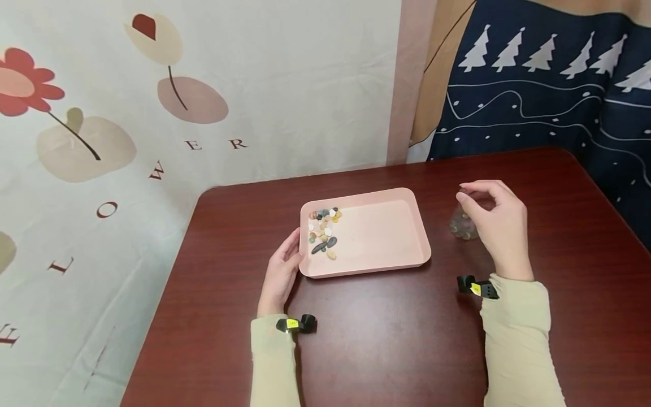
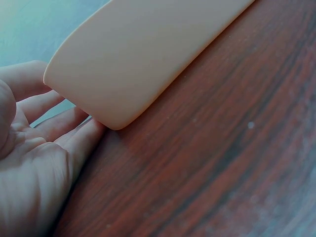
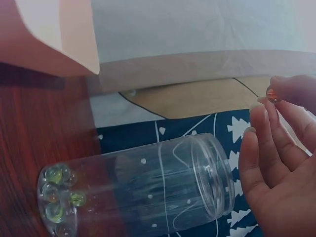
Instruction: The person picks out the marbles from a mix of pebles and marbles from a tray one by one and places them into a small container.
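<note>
My left hand rests against the left end of a pink tray, its fairly straight fingers touching the outside wall in the left wrist view. Assorted small pebbles lie along the tray's left side. Farther right, my right hand pinches a small orange-tinted glass marble between thumb and fingertips. It is up at the mouth of a clear jar, which stands upright on the table. Several glass marbles with green and yellow swirls lie at the jar's bottom.
Tray and jar stand on a dark red wooden table. Behind it hangs a pale flower-printed cloth, and a navy cloth with white trees hangs at the right.
</note>
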{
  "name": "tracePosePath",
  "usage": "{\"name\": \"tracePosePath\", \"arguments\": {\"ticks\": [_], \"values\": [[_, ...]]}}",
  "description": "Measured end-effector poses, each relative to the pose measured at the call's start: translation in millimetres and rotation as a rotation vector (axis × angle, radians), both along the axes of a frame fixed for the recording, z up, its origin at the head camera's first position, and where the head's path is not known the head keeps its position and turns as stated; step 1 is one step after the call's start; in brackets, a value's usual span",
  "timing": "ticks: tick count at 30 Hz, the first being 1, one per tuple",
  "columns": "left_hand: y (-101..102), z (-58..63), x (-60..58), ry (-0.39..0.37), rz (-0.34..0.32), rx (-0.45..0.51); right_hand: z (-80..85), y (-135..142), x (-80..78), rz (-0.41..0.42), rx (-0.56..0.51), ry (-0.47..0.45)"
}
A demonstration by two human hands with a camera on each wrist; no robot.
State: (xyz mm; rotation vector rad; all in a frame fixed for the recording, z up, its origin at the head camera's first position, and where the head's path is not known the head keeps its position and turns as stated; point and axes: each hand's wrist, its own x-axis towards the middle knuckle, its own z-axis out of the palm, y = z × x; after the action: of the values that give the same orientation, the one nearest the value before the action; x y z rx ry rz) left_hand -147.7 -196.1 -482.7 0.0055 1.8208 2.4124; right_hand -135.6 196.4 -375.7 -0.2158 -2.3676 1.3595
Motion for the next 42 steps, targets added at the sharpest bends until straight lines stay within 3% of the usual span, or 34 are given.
{"name": "tracePosePath", "arguments": {"ticks": [21, 36, 42], "values": [[0.0, -1.6, 0.4, -0.001, -0.001, -0.001, -12.4, 29.2, -4.4, -0.146, -0.167, 0.042], [1.4, 0.6, -0.9, -0.001, 0.0, 0.004, -22.9, 37.1, -6.9, -0.133, -0.217, -0.087], [1.3, 0.6, -0.4, 0.004, -0.001, 0.005, -26.3, 38.2, -6.8, -0.114, -0.182, -0.152]]}}
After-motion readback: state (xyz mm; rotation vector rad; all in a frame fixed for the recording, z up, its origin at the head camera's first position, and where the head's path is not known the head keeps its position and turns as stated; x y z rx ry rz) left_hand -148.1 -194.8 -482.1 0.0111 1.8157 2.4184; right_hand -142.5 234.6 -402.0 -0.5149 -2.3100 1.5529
